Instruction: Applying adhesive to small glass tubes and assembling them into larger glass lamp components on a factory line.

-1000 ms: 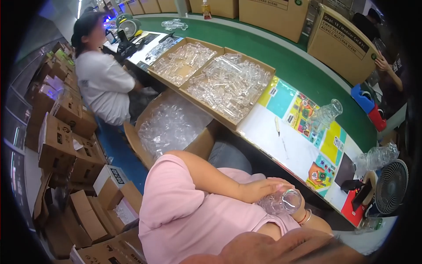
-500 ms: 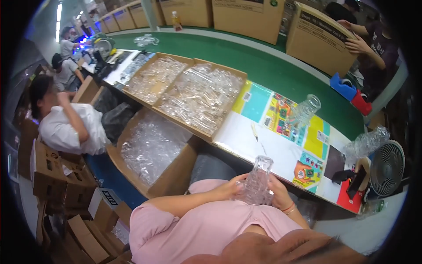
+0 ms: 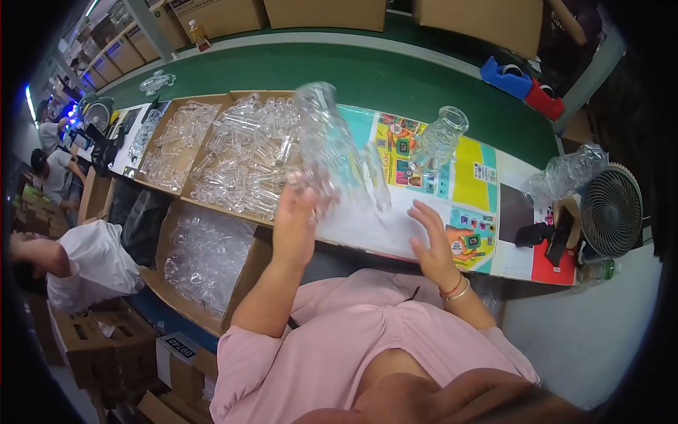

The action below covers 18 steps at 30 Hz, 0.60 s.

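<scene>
My left hand [image 3: 296, 215] is raised over the front edge of the table, its fingers closed on the lower end of a clear, ridged, tapered vessel [image 3: 325, 131]. The vessel is smeared by motion and leans up and away from me. Beside it a slim clear piece [image 3: 376, 177] also shows; I cannot tell whether it is joined to the vessel. Over the white board my right hand [image 3: 432, 244] is open, fingers spread, touching nothing. A similar clear ribbed vessel [image 3: 441, 138] stands farther back on the colourful printed sheet [image 3: 470, 177].
Two shallow cardboard trays [image 3: 189, 185] of clear parts lie left on the table. Below them is a large carton [image 3: 240, 283] of clear plastic. At right are a fan [image 3: 611, 212], more clear vessels [image 3: 572, 173] and a blue-red tape dispenser [image 3: 519, 85]. A co-worker [image 3: 95, 261] sits at left.
The clear vessel has risen from my lap to over the table, in my left hand. My right hand has let go of it and spread its fingers. The view has shifted.
</scene>
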Motion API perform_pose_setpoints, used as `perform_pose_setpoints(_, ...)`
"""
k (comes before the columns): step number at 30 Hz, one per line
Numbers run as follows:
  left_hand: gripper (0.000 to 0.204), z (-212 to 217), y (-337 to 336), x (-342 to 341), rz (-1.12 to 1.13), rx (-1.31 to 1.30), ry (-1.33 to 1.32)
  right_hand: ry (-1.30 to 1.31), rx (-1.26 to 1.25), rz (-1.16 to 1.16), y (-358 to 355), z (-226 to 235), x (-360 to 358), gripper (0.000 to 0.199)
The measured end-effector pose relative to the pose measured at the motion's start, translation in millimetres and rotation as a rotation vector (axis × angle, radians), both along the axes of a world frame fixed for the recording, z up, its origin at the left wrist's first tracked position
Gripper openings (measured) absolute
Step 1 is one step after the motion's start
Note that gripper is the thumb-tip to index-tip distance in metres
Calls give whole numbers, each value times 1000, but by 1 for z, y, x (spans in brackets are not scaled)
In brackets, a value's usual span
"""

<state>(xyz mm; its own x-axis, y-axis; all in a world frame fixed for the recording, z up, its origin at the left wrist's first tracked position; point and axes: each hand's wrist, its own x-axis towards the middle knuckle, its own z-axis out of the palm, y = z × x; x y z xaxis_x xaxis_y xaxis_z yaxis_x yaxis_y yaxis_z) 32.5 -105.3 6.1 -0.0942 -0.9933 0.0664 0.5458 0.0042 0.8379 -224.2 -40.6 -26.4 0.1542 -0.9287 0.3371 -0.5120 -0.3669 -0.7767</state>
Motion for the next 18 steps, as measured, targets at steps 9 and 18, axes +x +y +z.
perform_pose_setpoints(9, 37, 25, -20, 11, 130, -28, 61, 578, -117, -72, 19, -29, 5, 48)
perform_pose_setpoints(18, 32, 30, -127, 35, -196, 286, 33, 610, -190, -130, 17, -32, 11, 40)
